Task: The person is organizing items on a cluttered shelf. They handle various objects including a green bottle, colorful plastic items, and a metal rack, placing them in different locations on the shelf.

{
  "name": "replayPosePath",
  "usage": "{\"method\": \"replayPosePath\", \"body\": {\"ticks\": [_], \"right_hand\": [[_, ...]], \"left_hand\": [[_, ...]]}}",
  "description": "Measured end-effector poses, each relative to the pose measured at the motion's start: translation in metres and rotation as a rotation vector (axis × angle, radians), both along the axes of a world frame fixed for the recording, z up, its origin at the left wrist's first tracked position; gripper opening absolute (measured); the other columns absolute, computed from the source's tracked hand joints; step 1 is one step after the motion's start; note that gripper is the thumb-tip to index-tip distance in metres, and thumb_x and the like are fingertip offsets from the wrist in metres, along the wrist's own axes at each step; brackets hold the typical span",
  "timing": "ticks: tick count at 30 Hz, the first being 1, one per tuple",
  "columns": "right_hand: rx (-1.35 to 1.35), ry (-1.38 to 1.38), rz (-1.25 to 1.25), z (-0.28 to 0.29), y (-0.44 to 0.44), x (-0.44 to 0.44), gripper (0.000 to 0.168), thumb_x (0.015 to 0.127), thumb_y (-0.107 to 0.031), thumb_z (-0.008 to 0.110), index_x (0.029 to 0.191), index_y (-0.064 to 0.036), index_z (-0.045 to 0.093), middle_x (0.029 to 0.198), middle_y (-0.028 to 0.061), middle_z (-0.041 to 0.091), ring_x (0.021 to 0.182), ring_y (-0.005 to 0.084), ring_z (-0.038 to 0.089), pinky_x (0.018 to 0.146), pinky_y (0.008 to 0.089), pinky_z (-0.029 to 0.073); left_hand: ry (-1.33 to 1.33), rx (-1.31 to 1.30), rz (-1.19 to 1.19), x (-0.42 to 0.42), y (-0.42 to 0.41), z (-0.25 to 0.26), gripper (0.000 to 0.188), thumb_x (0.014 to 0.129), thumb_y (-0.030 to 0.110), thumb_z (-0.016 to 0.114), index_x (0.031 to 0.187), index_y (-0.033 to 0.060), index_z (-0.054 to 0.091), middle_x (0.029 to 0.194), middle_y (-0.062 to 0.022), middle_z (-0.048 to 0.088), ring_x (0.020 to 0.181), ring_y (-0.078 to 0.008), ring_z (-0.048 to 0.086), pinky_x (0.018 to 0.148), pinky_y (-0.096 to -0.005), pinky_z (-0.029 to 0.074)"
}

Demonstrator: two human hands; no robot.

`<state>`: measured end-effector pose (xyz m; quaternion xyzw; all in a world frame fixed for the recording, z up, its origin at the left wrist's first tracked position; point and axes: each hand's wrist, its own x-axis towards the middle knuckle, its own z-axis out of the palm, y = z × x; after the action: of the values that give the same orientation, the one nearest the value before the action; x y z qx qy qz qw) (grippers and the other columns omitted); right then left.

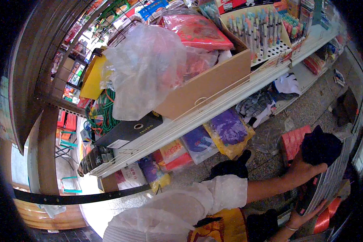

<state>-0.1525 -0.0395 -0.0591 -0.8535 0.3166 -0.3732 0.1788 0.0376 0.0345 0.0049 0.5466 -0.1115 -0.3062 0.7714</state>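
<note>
At the right, my left hand (299, 171) reaches out from a white sleeve and grips a black bundle (320, 148), whose exact kind is too dark to tell. Its thumb lies across the bundle's lower side. Below it, my right hand (304, 213), with a bracelet at the wrist, holds the lower end of a layered grey stack (329, 187). The black bundle lies against the upper end of this stack. A pink-red pack (293, 140) is just beyond my left hand, and a shiny red ribbon-like strip (328, 214) hangs beside my right hand.
A white metal shelf (199, 113) runs diagonally across the view. On it are a cardboard box (211, 81) of plastic-wrapped goods, a black box (133, 130), green cord (104, 106) and a pen display (257, 33). Gloves (255, 104) and a purple pack (230, 128) lie lower down.
</note>
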Motion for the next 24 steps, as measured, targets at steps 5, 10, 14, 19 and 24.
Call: {"method": "replayPosePath", "body": {"ticks": [5,10,14,19,24], "right_hand": [[-0.017,-0.017,0.011,0.001,-0.002,-0.003,0.082,0.075,-0.042,0.060,0.133,0.002,0.022,0.135,0.0215,0.028,0.125,0.0354,0.029,0.102,0.0475,0.022],[-0.033,0.027,-0.002,0.003,0.001,-0.001,0.083,0.074,-0.044,0.061,0.133,0.002,0.023,0.135,0.0227,0.028,0.125,0.0357,0.029,0.103,0.0469,0.022],[-0.022,0.025,-0.019,0.009,0.003,0.002,0.085,0.074,-0.045,0.061,0.133,0.002,0.023,0.135,0.0229,0.028,0.124,0.0355,0.029,0.103,0.0466,0.022],[0.111,-0.037,0.001,-0.002,-0.006,-0.008,0.085,0.073,-0.046,0.060,0.133,0.002,0.023,0.135,0.0235,0.029,0.124,0.0359,0.030,0.103,0.0462,0.022],[-0.003,0.068,-0.036,-0.003,-0.009,-0.012,0.085,0.073,-0.044,0.061,0.134,0.001,0.022,0.134,0.0241,0.029,0.124,0.0368,0.030,0.102,0.0464,0.023]], "left_hand": [[0.112,-0.016,-0.091,0.005,0.007,0.015,0.078,0.061,0.021,0.071,0.125,0.0001,0.031,0.121,-0.0128,0.044,0.115,-0.0244,0.040,0.099,-0.0342,0.030],[0.124,0.005,-0.082,0.005,0.007,0.016,0.078,0.061,0.018,0.071,0.125,0.0001,0.030,0.120,-0.0120,0.044,0.115,-0.0236,0.041,0.099,-0.0338,0.030],[0.008,-0.057,-0.014,0.000,-0.004,0.001,0.078,0.061,0.018,0.071,0.125,0.0001,0.030,0.120,-0.0121,0.044,0.116,-0.0237,0.040,0.099,-0.0337,0.030],[0.051,-0.045,-0.053,0.000,-0.001,0.007,0.079,0.061,0.019,0.071,0.126,-0.0002,0.029,0.121,-0.0126,0.043,0.116,-0.0236,0.040,0.100,-0.0337,0.030],[0.148,-0.012,-0.137,0.002,0.000,0.010,0.078,0.062,0.019,0.071,0.125,-0.0002,0.029,0.122,-0.0128,0.043,0.117,-0.0236,0.039,0.100,-0.0332,0.029]]}}
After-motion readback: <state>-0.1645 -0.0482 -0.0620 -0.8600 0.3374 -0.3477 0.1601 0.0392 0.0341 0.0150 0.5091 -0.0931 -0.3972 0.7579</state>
